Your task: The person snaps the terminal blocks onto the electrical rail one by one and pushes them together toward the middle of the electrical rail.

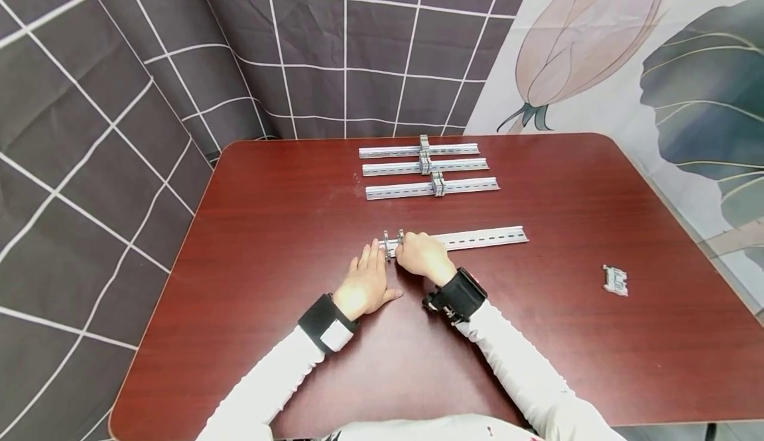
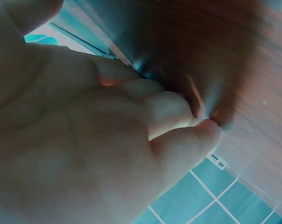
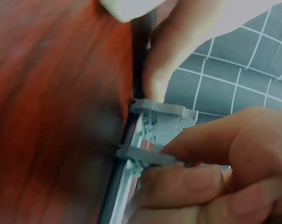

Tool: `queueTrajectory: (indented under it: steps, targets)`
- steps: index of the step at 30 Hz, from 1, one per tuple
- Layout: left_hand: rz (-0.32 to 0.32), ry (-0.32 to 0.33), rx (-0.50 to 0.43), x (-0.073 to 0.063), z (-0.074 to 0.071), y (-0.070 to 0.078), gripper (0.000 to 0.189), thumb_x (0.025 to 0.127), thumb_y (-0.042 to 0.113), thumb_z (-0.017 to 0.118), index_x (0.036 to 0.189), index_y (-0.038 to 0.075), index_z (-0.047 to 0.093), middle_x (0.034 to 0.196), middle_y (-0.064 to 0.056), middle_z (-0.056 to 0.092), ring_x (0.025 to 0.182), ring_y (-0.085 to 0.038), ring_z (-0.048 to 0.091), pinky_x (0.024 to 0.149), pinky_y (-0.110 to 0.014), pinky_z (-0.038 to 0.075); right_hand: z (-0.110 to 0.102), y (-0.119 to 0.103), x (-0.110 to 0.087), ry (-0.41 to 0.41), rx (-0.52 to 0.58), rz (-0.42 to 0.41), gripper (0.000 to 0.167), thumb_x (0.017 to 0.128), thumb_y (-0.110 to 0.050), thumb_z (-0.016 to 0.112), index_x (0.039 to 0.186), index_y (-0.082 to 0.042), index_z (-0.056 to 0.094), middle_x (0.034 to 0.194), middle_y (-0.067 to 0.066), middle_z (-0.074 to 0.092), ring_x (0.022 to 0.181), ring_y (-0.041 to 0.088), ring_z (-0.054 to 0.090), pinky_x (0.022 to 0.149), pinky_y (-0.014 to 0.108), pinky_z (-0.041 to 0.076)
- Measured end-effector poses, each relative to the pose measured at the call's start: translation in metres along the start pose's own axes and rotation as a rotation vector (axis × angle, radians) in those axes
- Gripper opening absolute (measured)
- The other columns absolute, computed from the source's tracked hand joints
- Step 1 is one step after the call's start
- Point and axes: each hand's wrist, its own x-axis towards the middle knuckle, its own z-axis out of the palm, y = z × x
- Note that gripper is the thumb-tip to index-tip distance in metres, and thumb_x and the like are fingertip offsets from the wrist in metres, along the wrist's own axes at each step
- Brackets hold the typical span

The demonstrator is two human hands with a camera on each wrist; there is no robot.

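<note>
A slotted metal DIN rail (image 1: 486, 237) lies crosswise on the table in front of me. Two slim grey terminal blocks sit on it near its left end, a small gap apart: a left block (image 3: 159, 108) and a right block (image 3: 143, 155). My right hand (image 1: 422, 255) pinches the right block between thumb and curled fingers. With fingers stretched out, my left hand (image 1: 363, 283) rests at the rail's left end, fingertips against the left block. In the left wrist view, the left hand (image 2: 99, 126) hides most of the rail.
Three more DIN rails, a far one (image 1: 388, 152), a middle one (image 1: 390, 169) and a nearer one (image 1: 396, 191), lie behind, each carrying blocks near its middle. One loose pale terminal block (image 1: 615, 280) lies at the right of the table (image 1: 268, 195). Grid-patterned cloth (image 1: 310, 36) hangs behind.
</note>
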Motion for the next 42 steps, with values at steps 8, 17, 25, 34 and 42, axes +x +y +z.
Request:
queueTrajectory:
  steps: [8,17,25,34,42]
  targets:
    - [0.004,-0.014,0.009,-0.001,0.004,0.000,0.088,0.092,0.049,0.058,0.151,-0.004,0.020,0.161,-0.019,0.012,0.150,-0.032,0.017,0.118,-0.047,0.025,0.001,-0.006,0.000,-0.068,0.029,0.070,0.029,0.094,-0.021,0.046,0.098,-0.002,0.068,0.106,0.021,0.070,0.084,0.031,0.068,0.063,0.045,0.054]
    - [-0.005,-0.010,0.025,0.006,-0.003,-0.002,0.090,0.093,0.051,0.055,0.152,-0.004,0.016,0.162,-0.020,0.009,0.150,-0.033,0.013,0.118,-0.048,0.023,-0.006,-0.007,0.009,-0.070,0.042,0.044,0.029,0.094,-0.020,0.046,0.101,-0.002,0.069,0.108,0.020,0.070,0.083,0.028,0.067,0.065,0.046,0.055]
    - [0.000,-0.009,0.032,0.001,-0.002,0.000,0.091,0.092,0.052,0.057,0.152,-0.005,0.018,0.161,-0.020,0.012,0.149,-0.033,0.016,0.117,-0.048,0.026,-0.002,-0.008,0.002,-0.062,0.029,0.059,0.031,0.095,-0.022,0.046,0.099,-0.003,0.070,0.108,0.019,0.070,0.086,0.030,0.068,0.066,0.046,0.055]
    - [-0.015,-0.016,0.027,0.000,0.005,0.001,0.088,0.092,0.050,0.058,0.151,-0.005,0.021,0.161,-0.019,0.013,0.149,-0.032,0.017,0.117,-0.047,0.026,0.001,-0.006,-0.002,-0.044,0.015,0.042,0.031,0.094,-0.023,0.047,0.098,-0.003,0.071,0.105,0.020,0.071,0.084,0.030,0.069,0.064,0.047,0.055]
    - [-0.012,0.003,0.037,0.000,0.002,-0.001,0.088,0.092,0.051,0.057,0.151,-0.003,0.022,0.161,-0.018,0.015,0.149,-0.030,0.018,0.117,-0.046,0.027,-0.012,0.008,-0.005,-0.044,0.108,-0.025,0.037,0.095,-0.033,0.052,0.070,-0.008,0.062,0.075,0.011,0.067,0.068,0.023,0.061,0.061,0.037,0.047]
